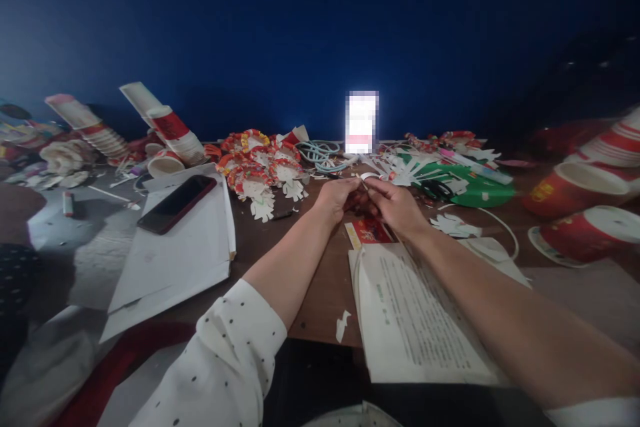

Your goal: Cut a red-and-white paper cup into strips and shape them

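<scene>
Both hands meet over the middle of the brown table, fingertips pinched close together. Between the thumbs shows a small white curved paper piece [371, 177]. My left hand [339, 197] is closed at it from the left. From the right, my right hand [393, 201] pinches the same piece with thumb and finger; its other fingers are curled and partly hidden. Just below the hands lies a red printed paper piece [370, 231] with a yellow edge. It touches the top of a printed sheet stack [415, 307].
Left are a phone [177, 203] on white paper [185, 267] and stacked paper cups [175, 130]. Red-and-white cut paper pieces [255, 167] pile behind. Right are black-handled scissors [435, 189], a green sheet [483, 190] and red cups [590, 233]. A lit, blurred screen [362, 121] stands behind.
</scene>
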Motion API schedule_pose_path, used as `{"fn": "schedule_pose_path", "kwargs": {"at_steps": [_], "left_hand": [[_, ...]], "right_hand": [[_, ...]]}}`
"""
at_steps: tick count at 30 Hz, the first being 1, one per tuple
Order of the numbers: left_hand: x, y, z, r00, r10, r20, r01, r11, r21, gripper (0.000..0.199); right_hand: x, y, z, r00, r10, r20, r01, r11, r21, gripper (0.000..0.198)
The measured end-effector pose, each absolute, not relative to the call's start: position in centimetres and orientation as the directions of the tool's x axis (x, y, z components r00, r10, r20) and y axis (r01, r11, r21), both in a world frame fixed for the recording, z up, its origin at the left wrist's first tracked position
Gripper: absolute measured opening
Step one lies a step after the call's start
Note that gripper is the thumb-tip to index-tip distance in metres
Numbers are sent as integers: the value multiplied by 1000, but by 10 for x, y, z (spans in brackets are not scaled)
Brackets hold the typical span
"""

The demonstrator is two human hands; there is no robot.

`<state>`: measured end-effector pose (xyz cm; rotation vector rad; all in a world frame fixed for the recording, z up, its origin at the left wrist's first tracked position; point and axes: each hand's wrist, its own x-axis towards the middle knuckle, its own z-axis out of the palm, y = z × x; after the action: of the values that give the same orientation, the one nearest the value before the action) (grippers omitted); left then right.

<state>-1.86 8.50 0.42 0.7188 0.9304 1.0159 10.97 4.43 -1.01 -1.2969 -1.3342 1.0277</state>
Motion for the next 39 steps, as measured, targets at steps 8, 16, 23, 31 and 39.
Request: {"fn": "schedule_pose_path", "kwargs": {"at_steps": [8,16,23,31,39], "left_hand": [[-16,84,7,181,927,-329,-375,374,848,14],[-18,84,6,245,913,-328,-367,400,840,19],[-19,86,2,256,917,-307,-382,388,839,16],[-17,85,5,210,921,-328,-397,387,832,18],[-16,85,5,181,916,-357,-362,400,842,20]], "right_hand": [[110,45,-11,5,982,191,308,181,-934,44],[113,48,-16,-20,978,208,302,204,-931,39],[113,47,-15,-21,980,196,284,194,-939,38],[111,45,-10,14,964,265,410,236,-881,39],[109,43,-12,-66,922,381,537,354,-765,35]]}}
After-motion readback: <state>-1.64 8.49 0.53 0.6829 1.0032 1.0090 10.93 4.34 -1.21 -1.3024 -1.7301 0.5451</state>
